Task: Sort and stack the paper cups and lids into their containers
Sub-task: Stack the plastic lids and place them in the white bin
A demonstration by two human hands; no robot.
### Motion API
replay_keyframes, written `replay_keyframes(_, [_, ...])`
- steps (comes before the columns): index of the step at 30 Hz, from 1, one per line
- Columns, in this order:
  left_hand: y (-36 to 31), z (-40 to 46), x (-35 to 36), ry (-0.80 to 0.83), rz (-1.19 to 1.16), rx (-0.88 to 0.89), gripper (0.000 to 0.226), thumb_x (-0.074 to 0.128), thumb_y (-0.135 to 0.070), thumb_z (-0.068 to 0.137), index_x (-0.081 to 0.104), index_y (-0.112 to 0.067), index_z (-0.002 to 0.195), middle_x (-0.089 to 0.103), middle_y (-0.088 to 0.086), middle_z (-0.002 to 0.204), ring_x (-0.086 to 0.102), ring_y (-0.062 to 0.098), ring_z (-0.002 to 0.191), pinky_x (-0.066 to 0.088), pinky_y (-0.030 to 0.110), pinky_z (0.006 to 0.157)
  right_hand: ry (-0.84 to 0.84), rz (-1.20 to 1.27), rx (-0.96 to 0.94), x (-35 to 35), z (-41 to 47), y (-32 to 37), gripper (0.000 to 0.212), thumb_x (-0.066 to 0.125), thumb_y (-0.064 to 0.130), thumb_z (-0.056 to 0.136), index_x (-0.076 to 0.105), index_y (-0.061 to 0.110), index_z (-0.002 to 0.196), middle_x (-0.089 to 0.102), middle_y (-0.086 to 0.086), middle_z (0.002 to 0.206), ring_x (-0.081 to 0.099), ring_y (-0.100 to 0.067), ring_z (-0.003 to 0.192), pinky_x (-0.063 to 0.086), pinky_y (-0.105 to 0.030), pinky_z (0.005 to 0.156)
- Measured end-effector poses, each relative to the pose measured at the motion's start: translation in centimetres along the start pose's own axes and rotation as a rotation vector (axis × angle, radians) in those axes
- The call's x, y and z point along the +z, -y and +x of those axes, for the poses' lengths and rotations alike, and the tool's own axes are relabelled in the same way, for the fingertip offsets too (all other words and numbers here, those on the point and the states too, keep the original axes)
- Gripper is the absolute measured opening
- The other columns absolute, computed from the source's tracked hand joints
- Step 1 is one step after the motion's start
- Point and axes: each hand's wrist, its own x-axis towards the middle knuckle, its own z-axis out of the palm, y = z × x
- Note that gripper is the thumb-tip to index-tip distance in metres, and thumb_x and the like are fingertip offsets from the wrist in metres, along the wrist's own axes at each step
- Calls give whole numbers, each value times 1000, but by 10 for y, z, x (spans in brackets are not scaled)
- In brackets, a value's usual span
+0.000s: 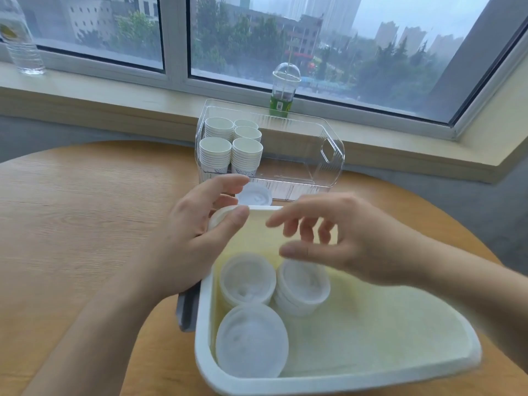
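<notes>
Round table (85, 210) sits in front of the windowsill (114, 92). Clear bin (328, 155) at the table's far edge — cup stacks (231, 147) packed in its left end. Tub (371, 364) nearest the camera, three lid stacks (251, 338) in its left half. One loose lid (255, 195) on the table between bin and tub. On the sill: bottle (20, 44) far left, domed drink cup (283, 92) behind the bin.

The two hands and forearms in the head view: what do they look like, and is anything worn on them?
Both the left hand and the right hand are bare, without gloves. No ring, watch or bracelet shows on either. The forearms are uncovered as far as the frame edge, so no sleeve appears. The fingers have short, unpainted nails; motion blur hides finer detail.
</notes>
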Motion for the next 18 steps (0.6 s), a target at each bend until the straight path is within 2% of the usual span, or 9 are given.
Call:
replay_keyframes(4, [12, 15, 3, -83, -125, -4, 36, 57, -45, 95, 63, -40, 130, 70, -17, 126, 65, 1, 119, 51, 19, 97, -99, 43, 17, -20, 25, -8, 20, 76, 40, 92, 75, 35, 111, 73, 13, 96, 67, -10, 89, 54, -26, 74])
replay_keyframes(9, [40, 36, 5, -250, -250, -41, 30, 56, -52, 94, 68, -43, 120, 75, -16, 118, 69, 8, 115, 52, 31, 97, -121, 10, 91, -29, 68, -37, 15, 76, 40, 92, 76, 38, 108, 74, 14, 98, 67, -4, 90, 53, -21, 82])
replay_keyframes(12, [64, 46, 13, -258, -214, -130, 21, 56, -48, 93, 65, -48, 112, 75, -22, 106, 70, -2, 104, 52, 23, 90, -31, -5, 198, -28, 96, -56, 21, 75, 43, 93, 73, 39, 114, 72, 15, 114, 68, -5, 99, 55, -32, 98])
replay_keyframes(14, [78, 52, 20, -225, -137, -158, 25, 56, -45, 90, 62, -45, 114, 71, -23, 107, 69, -7, 98, 52, 17, 87, 29, -61, 266, -25, 114, -68, 27, 74, 43, 94, 70, 38, 121, 69, 14, 122, 68, -6, 105, 53, -36, 103])
replay_keyframes(16, [89, 56, 27, -208, -85, -174, 33, 62, -41, 90, 62, -36, 122, 68, -19, 110, 68, -5, 100, 54, 15, 89, 110, -144, 327, -20, 131, -79, 35, 71, 44, 96, 65, 38, 130, 65, 9, 132, 67, -11, 110, 53, -36, 103])
replay_keyframes(18, [100, 62, 33, -198, -73, -222, 37, 73, -28, 97, 64, -28, 133, 68, -11, 111, 68, 2, 101, 56, 23, 95, 225, -201, 391, -15, 143, -89, 43, 68, 45, 98, 59, 39, 140, 59, 7, 138, 64, -11, 102, 52, -27, 90])
